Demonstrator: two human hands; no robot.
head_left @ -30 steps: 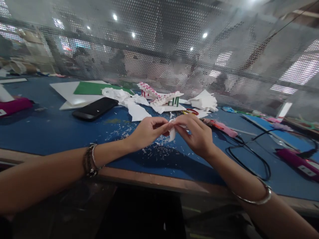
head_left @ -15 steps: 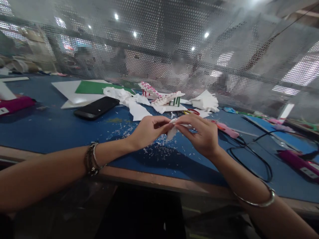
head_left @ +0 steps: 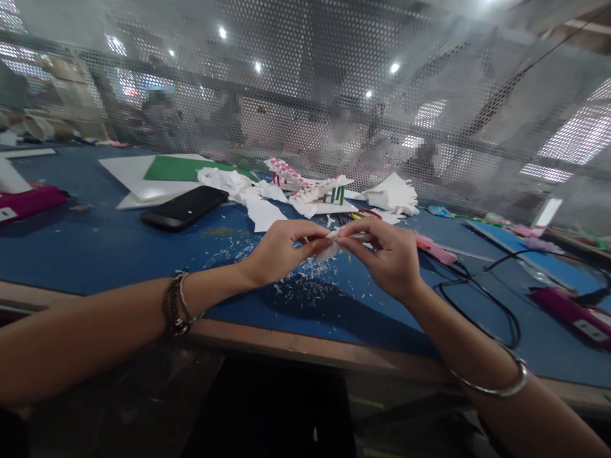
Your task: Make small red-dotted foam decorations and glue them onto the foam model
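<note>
Head view: black phone (head_left: 185, 207) on the blue mat (head_left: 86, 248) at 10 o'clock from the hands. Left hand (head_left: 279, 251) pinches the small white paper piece (head_left: 329, 250), held above the shavings (head_left: 305, 286). Right hand (head_left: 389, 257) pinches its other end. Versus 1 s ago, the piece has tilted flatter and the hands sit slightly higher; grip unchanged. Black cable (head_left: 477, 305) at 3 o'clock.

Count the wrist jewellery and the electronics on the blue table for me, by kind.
Beaded bracelets: 1, on the left wrist
Metal bangle: 1, on the right wrist
Black phone: 1
Magenta corded tool: 1
Total: 4
</note>
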